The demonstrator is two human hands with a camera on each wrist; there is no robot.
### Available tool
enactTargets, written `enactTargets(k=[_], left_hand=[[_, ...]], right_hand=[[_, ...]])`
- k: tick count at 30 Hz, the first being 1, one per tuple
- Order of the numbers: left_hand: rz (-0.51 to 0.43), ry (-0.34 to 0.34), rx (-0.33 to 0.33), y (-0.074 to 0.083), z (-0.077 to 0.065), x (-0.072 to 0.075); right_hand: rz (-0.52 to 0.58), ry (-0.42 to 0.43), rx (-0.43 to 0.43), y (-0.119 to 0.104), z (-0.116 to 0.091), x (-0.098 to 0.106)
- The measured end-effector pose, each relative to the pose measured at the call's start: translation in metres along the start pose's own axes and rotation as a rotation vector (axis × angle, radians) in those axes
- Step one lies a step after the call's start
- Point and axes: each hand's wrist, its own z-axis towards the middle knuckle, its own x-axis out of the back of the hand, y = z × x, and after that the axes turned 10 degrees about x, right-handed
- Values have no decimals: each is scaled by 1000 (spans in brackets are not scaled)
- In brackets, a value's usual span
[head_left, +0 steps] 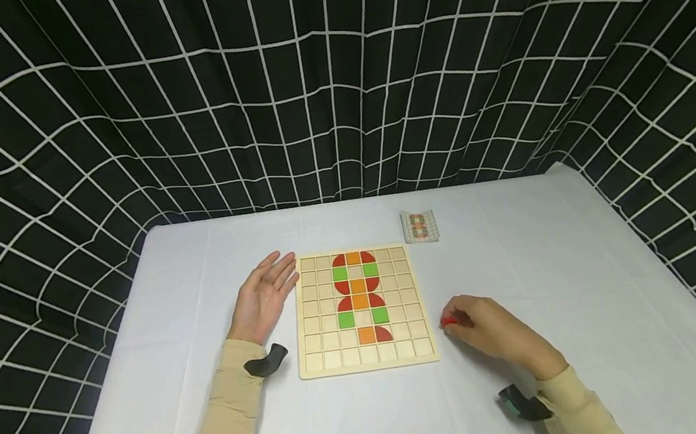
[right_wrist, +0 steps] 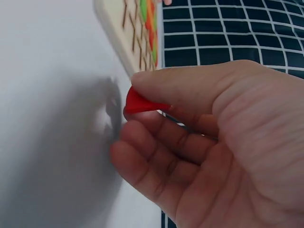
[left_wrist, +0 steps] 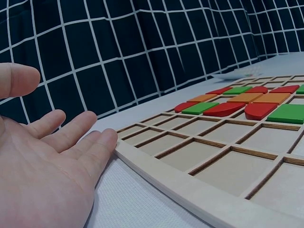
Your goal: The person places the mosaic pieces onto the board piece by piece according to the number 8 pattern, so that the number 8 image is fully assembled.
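Observation:
A pale wooden grid board lies flat on the table, with red quarter-round tiles, green square tiles and orange square tiles set in its middle columns. My left hand rests palm up beside the board's left side, fingers spread loosely and fingertips right at the edge. Off the board's right side, my right hand pinches a red tile between thumb and fingers. Part of that tile is hidden by the thumb.
A small stack of pattern cards lies behind the board to the right, its top card printed with a similar coloured figure. White cloth covers the table. A black curtain with white grid lines surrounds its back and sides.

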Motion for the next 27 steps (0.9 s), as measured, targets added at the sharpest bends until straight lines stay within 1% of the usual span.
enactTargets(k=[3, 6, 10, 16, 23, 27], left_hand=[[-5, 0, 1, 0, 0, 1], [-11, 1, 4, 1, 0, 1], [-16, 5, 4, 1, 0, 1], [-1, 12, 8, 1, 0, 1], [0, 19, 8, 1, 1, 1], [-10, 15, 11, 1, 1, 1]], right_hand=[[22, 12, 18, -2, 5, 2], [12, 24, 16, -7, 12, 4], [15, 11, 16, -16, 20, 5], [49, 15, 66, -27, 32, 5], [88, 1, 77, -39, 45, 3], [88, -9, 104, -46, 51, 2]])
